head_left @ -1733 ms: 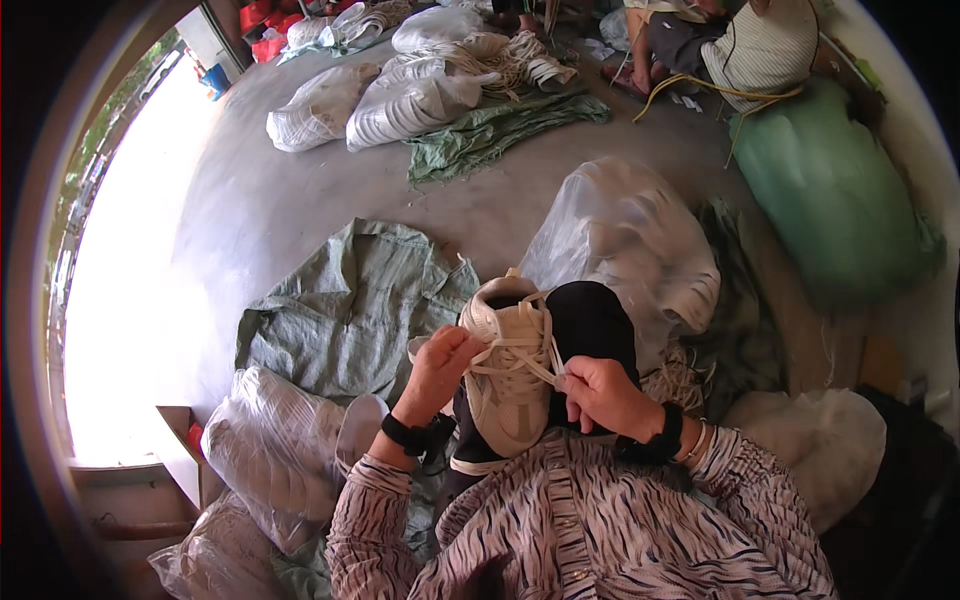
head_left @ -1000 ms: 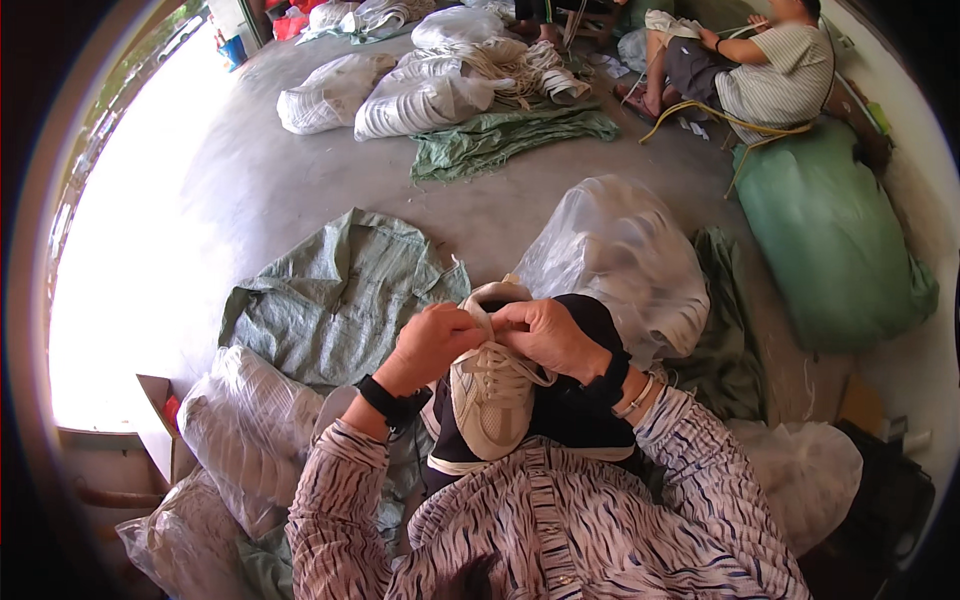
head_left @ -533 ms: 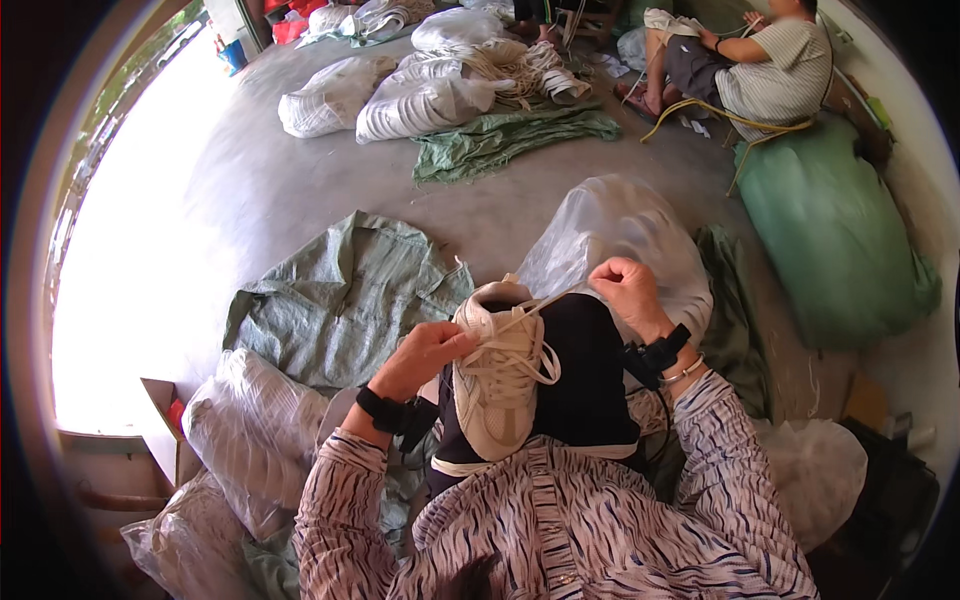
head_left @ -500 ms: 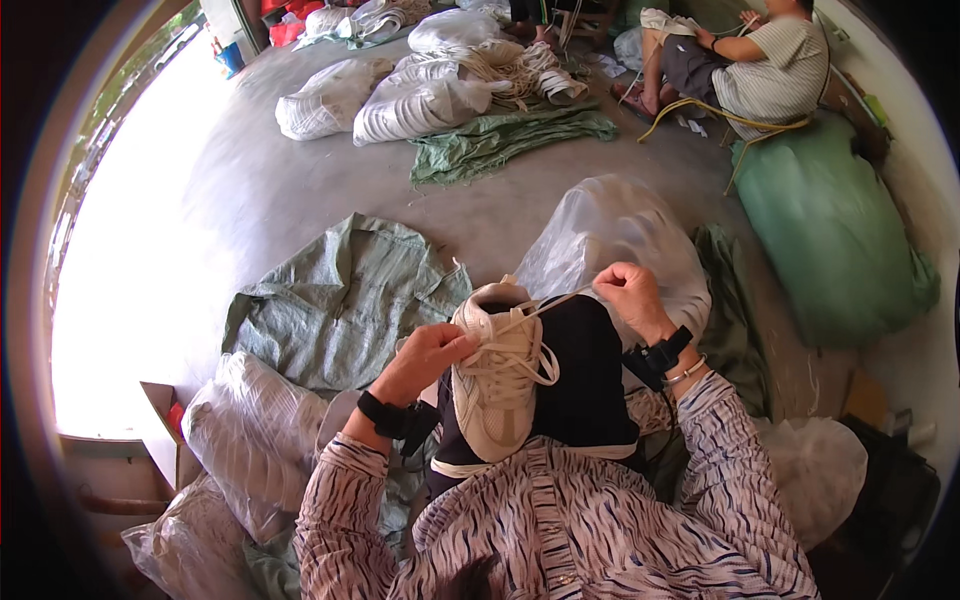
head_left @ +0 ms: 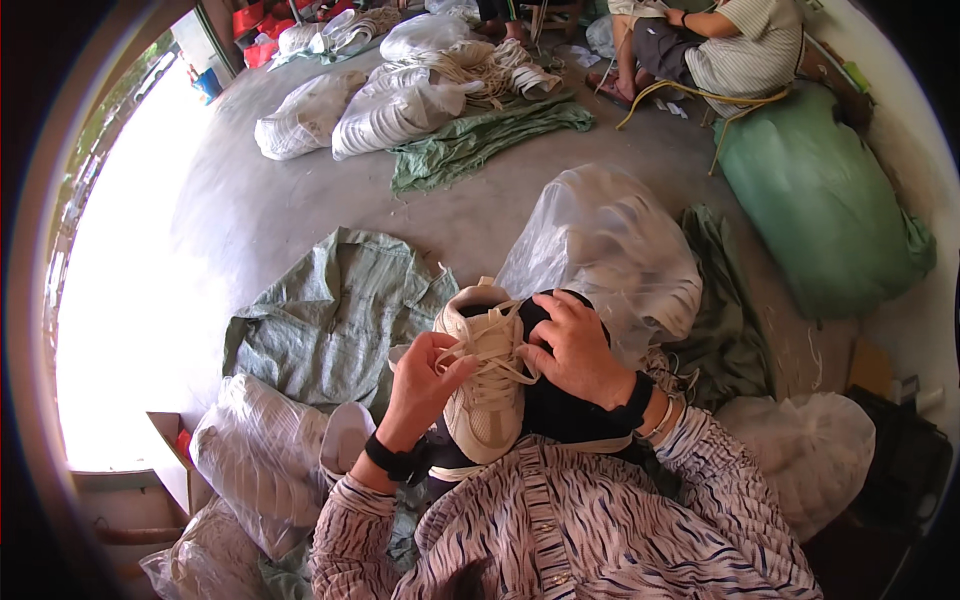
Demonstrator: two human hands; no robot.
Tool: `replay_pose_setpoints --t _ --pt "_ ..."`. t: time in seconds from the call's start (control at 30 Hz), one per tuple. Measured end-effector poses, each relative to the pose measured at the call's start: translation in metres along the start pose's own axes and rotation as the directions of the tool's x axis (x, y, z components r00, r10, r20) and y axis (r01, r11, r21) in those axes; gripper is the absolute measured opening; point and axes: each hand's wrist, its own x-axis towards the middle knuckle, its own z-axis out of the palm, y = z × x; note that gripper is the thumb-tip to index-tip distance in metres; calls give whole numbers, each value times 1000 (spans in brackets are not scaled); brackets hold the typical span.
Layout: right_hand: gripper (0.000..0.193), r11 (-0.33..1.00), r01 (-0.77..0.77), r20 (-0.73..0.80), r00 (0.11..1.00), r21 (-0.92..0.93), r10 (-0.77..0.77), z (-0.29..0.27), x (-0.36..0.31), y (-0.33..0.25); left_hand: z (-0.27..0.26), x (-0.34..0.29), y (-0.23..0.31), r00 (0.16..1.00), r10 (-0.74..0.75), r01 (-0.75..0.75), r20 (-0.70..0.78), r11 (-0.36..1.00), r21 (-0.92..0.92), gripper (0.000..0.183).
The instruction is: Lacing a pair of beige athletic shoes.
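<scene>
A cream lace-up sneaker (head_left: 487,408) rests on my lap over dark cloth, toe toward me, with its opening at the far end. The shoelace (head_left: 494,352) criss-crosses the tongue, and loose loops hang at the sides. On the left side of the shoe, my left hand (head_left: 428,385) pinches a length of lace between thumb and forefinger. My right hand (head_left: 580,355) is bent over the shoe's right edge, its thumb and forefinger closed at a lace loop; the other fingers curl above the dark cloth.
A clear bag (head_left: 610,245) of pale items stands just beyond my lap, beside a green woven sack (head_left: 330,300). Filled clear bags (head_left: 265,460) lie at left, near a pale shoe sole (head_left: 347,440). A large green bundle (head_left: 815,200) and a seated person (head_left: 720,50) are at far right.
My right hand has come down and closer to the shoe from where it held a lace end stretched out to the right. My left hand has shifted slightly along the shoe's left side.
</scene>
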Motion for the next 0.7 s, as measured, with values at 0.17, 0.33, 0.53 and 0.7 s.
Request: replay_pose_setpoints --t 0.17,0.33,0.53,0.7 --pt "13 993 40 93 995 -114 -29 5 -5 5 -4 8 -11 990 -122 140 74 930 -341 16" --pt "12 1000 17 75 997 -23 -15 3 -4 6 -25 10 -37 972 -35 179 231 746 -641 15" --pt "13 998 -18 105 994 -68 25 3 -2 -3 -12 7 -12 986 -128 163 104 848 -504 21" --pt "13 993 36 105 994 -108 -25 5 -5 11 -16 8 -20 981 -85 171 174 799 -577 24"
